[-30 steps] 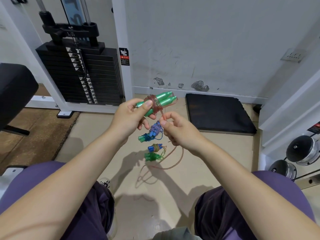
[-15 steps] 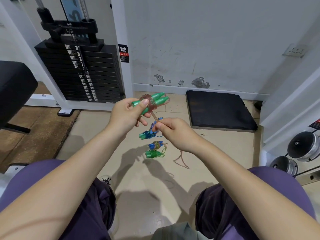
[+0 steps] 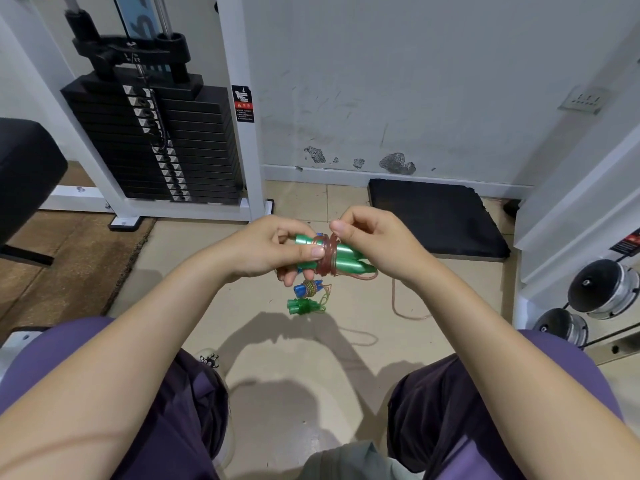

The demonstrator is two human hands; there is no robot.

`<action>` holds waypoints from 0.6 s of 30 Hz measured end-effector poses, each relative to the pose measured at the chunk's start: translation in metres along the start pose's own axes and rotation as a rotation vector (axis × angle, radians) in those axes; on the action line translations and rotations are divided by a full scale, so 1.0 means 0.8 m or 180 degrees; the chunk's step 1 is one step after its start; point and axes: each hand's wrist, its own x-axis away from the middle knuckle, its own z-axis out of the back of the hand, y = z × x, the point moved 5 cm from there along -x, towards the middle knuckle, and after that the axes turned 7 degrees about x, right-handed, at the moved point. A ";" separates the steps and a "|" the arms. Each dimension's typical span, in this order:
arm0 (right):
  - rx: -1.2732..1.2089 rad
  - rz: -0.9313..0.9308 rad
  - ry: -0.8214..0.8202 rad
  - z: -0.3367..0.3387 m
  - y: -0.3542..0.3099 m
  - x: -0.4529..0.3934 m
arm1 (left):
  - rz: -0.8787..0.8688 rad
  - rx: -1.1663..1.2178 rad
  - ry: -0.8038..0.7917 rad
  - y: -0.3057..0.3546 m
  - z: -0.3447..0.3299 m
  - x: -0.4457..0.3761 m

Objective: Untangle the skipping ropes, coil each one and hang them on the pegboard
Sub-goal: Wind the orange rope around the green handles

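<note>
head view, seated person looking down at both hands over a tiled floor (image 3: 166, 271). far left: weight stack (image 3: 152, 143) in a white frame; a black pad (image 3: 24, 174) at the left edge. far right of centre: black mat (image 3: 436, 220) lying against the wall (image 3: 398, 81). right edge: dumbbells (image 3: 602, 289) on a rack. near field: both knees in purple trousers. centre: the left hand (image 3: 263, 247) is clenched round the left end of a pair of green handles (image 3: 343, 258), thumb pressed on top beside the wound cord (image 3: 327, 254); the right hand (image 3: 377, 237) curls over the right end, thumb and forefinger pinching the reddish cord at the top of the coil. the cord is wrapped in several tight turns round the middle of the two handles, which lie side by side, roughly level (the loose tail drops from under the right hand to the floor and loops off to the right). below the hands, on the floor: a blue-handled rope (image 3: 308, 288) bundled with yellowish cord, and just nearer, a clear green rope (image 3: 301, 306), the two close together.
</note>
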 end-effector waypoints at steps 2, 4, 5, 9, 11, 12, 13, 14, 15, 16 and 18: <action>-0.0035 0.0004 -0.0049 -0.007 -0.001 0.002 | -0.0040 0.0097 -0.0106 0.001 -0.004 0.001; -0.0014 0.0029 0.0005 -0.009 -0.004 0.003 | 0.0000 0.0220 -0.0249 0.000 -0.007 0.001; -0.0059 0.0027 0.0030 -0.008 -0.005 0.004 | 0.0050 0.0272 -0.0333 0.000 -0.009 0.001; -0.0227 0.0030 0.0102 -0.005 -0.004 0.005 | 0.0305 0.0150 -0.0523 -0.003 -0.016 0.002; -0.0253 0.0053 0.0108 -0.008 -0.003 0.006 | 0.0391 -0.0023 -0.0525 -0.003 -0.018 0.003; -0.0234 0.0063 0.0091 -0.010 -0.003 0.007 | 0.0435 -0.0116 -0.0521 -0.004 -0.020 0.003; -0.0197 0.0078 0.0066 -0.013 -0.003 0.007 | 0.0470 -0.0219 -0.0512 -0.005 -0.021 0.003; -0.0175 0.0089 0.0040 -0.015 -0.003 0.007 | 0.0492 -0.0331 -0.0486 -0.006 -0.023 0.003; -0.0187 0.0088 0.0018 -0.017 -0.002 0.007 | 0.0506 -0.0433 -0.0447 -0.007 -0.023 0.002; -0.0216 0.0073 0.0004 -0.019 -0.001 0.007 | 0.0510 -0.0491 -0.0417 -0.008 -0.024 0.002; -0.0314 0.0011 -0.0003 -0.020 0.002 0.007 | 0.0456 -0.0429 -0.0444 -0.007 -0.024 0.002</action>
